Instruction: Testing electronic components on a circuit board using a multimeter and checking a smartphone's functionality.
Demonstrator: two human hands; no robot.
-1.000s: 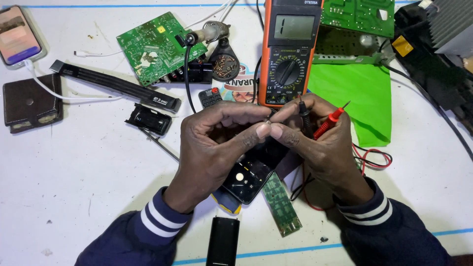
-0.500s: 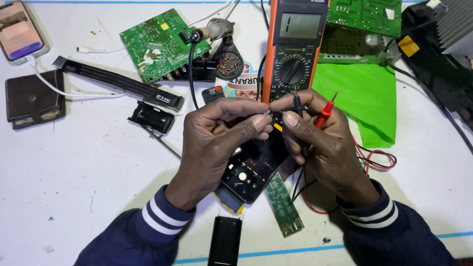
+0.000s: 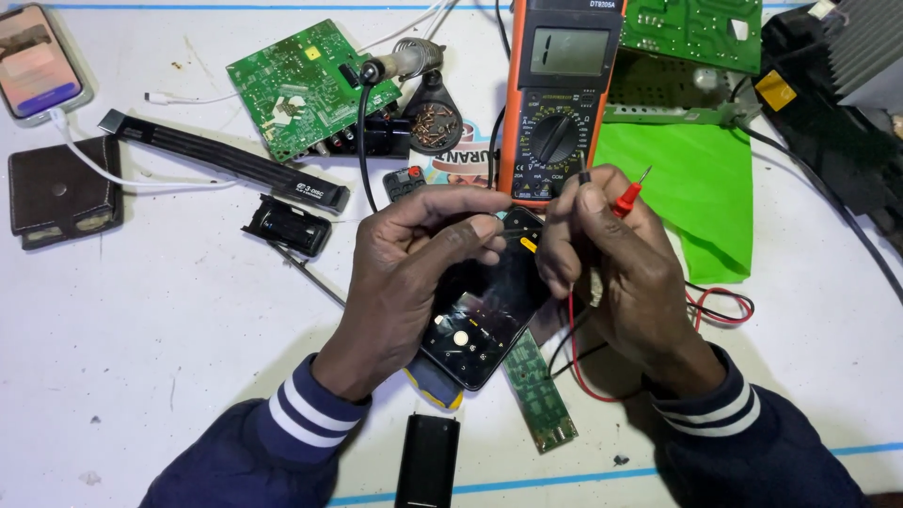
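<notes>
White bench, cluttered: since a second ago both hands have lifted slightly toward 12 o'clock, left hand [image 3: 419, 273] fingers curled round the black phone [image 3: 484, 306], right hand [image 3: 611, 259] pinching red and black probes [image 3: 628, 193] below the orange multimeter [image 3: 557, 94], so probing continues.

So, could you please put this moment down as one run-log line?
left hand: holding black phone | right hand: holding red probe and black probe | multimeter: upright behind hands
</notes>
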